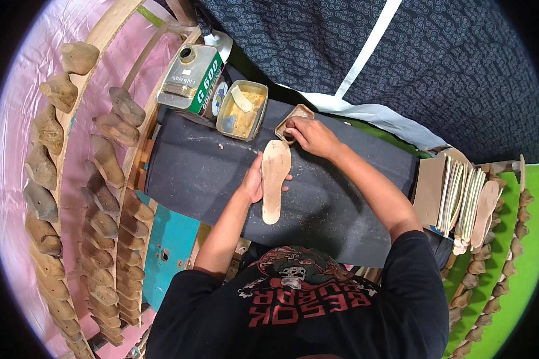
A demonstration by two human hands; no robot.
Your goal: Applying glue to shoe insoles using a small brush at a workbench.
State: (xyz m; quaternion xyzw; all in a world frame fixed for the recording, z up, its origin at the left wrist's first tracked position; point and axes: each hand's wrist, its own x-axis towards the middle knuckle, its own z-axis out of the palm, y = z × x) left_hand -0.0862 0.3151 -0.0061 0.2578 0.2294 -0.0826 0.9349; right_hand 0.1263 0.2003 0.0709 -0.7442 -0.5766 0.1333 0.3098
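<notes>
My left hand (254, 181) grips a pale tan shoe insole (274, 190) from its left side, with fingertips showing past its right edge. The insole is held lengthwise over the dark worktable, its wider end away from me. Beyond that end, my right hand (312, 136) bends down over a small brown, stained tray-like container (303, 111). Its fingers are pinched together at the container's near edge. Whatever lies between those fingertips is hidden.
A metal can (185, 84) and a plastic tub (257, 119) with yellowish residue stand at the table's far left. Wooden shoe lasts (111, 161) line racks at left. Stacked insoles (461, 194) stand at right. Patterned dark cloth (437, 66) hangs beyond the dark tabletop (353, 197).
</notes>
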